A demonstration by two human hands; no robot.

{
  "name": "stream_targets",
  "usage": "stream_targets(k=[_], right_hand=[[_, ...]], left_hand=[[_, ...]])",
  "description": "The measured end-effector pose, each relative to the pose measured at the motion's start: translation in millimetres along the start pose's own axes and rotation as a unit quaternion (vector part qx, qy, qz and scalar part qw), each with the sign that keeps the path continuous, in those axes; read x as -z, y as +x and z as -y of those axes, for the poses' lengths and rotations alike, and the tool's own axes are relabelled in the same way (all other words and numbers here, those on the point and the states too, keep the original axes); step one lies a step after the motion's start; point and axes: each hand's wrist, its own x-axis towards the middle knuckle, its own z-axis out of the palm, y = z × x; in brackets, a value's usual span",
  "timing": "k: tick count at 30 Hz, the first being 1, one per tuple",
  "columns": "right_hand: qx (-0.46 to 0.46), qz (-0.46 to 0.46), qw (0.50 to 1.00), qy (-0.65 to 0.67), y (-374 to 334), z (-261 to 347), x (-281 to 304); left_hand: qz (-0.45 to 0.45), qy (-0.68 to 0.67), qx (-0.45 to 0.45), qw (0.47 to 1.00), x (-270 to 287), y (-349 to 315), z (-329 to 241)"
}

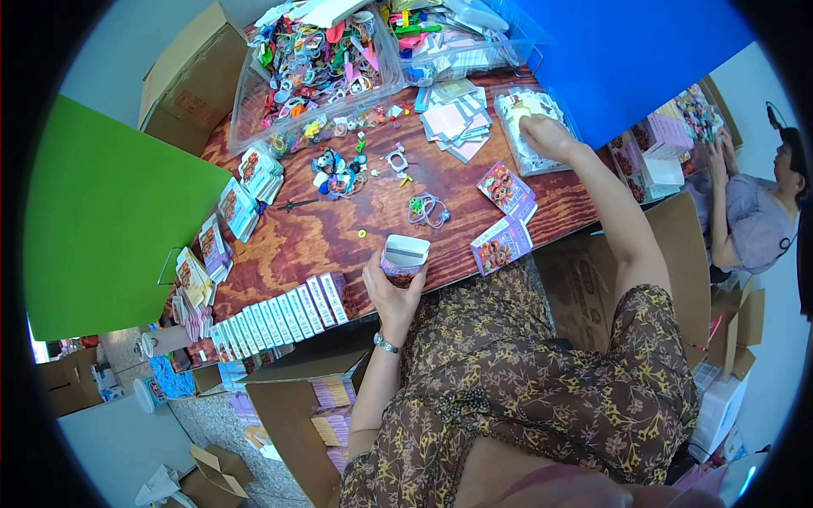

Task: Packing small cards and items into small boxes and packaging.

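My left hand (pixel 395 288) is wrapped round a small purple carton (pixel 402 267) near the table's front edge. Its top stands open, showing a pale inside. Out to the right, my right hand (pixel 549 138) reaches into a clear plastic tray (pixel 566 162) of small white pieces. Its fingers are drawn together over them, and what they hold, if anything, is hidden. Two flattened-looking purple cartons with colourful prints, one farther (pixel 506 190) and one nearer (pixel 501 245), lie between my hands. Coiled light cords (pixel 428 211) rest just beyond the carton in my left hand.
Purple-and-white boxes (pixel 275 319) stand in a row at the front left, with card stacks (pixel 240 209) behind. Clear bins (pixel 318 110) of colourful trinkets fill the back. Loose cards (pixel 457 120) lie beside the tray. A co-worker (pixel 756 203) is at the far right.
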Motion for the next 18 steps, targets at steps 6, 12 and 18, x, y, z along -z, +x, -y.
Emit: stream_targets(k=[6,12,18], right_hand=[[-0.084,-0.005,0.986,0.145,8.6,-0.5,25.2],[-0.130,0.062,0.952,0.270,-15.3,-2.5,10.5],[-0.076,0.099,0.992,-0.026,-16.5,26.3,12.5]], left_hand=[[-0.004,0.000,0.003,1.000,0.3,-0.2,-0.7],[-0.004,-0.011,-0.006,1.000,-1.8,-0.1,-1.7],[-0.012,-0.007,-0.013,1.000,1.9,-1.6,0.2]])
